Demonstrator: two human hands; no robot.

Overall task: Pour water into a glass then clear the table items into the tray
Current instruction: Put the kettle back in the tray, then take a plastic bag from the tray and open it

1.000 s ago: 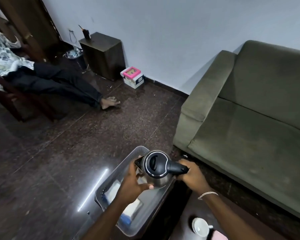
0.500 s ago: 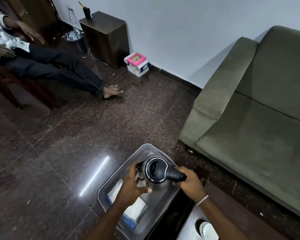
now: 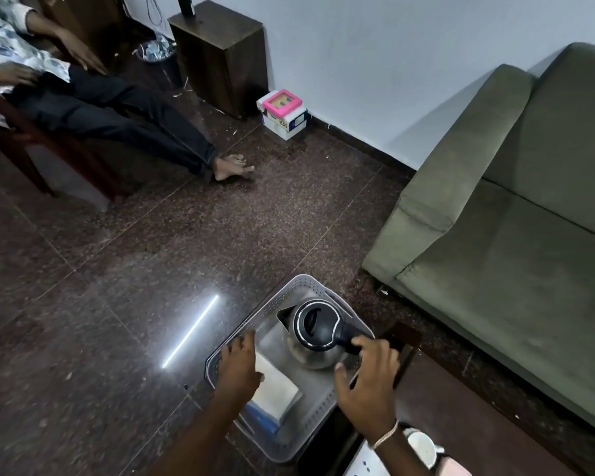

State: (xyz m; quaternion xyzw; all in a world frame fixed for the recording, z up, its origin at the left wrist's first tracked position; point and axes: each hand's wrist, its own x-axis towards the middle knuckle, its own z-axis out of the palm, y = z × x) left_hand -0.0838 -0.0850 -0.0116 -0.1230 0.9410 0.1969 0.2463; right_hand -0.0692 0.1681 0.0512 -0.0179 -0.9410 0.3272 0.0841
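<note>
A steel kettle [image 3: 315, 333] with a black lid and handle stands upright in the far end of a grey perforated tray [image 3: 291, 286] at the table's left end. A white and blue packet [image 3: 276, 389] lies in the tray's near half. My left hand [image 3: 237, 365] hovers with fingers spread over the tray's left rim, holding nothing. My right hand [image 3: 368, 376] is spread just behind the kettle's handle, fingertips at the handle's end, thumb apart. A white cup [image 3: 423, 448] sits on the dark table [image 3: 443, 389] by my right wrist.
A green sofa [image 3: 512, 235] fills the right side, close to the table. A person sits on a chair at the far left with legs [image 3: 134, 125] stretched over the floor. A wooden cabinet [image 3: 220, 56] and a pink-topped box [image 3: 282, 108] stand by the wall.
The kettle has been set down in the tray. My right hand has loosened from its handle and my left hand has come off its body, moving left.
</note>
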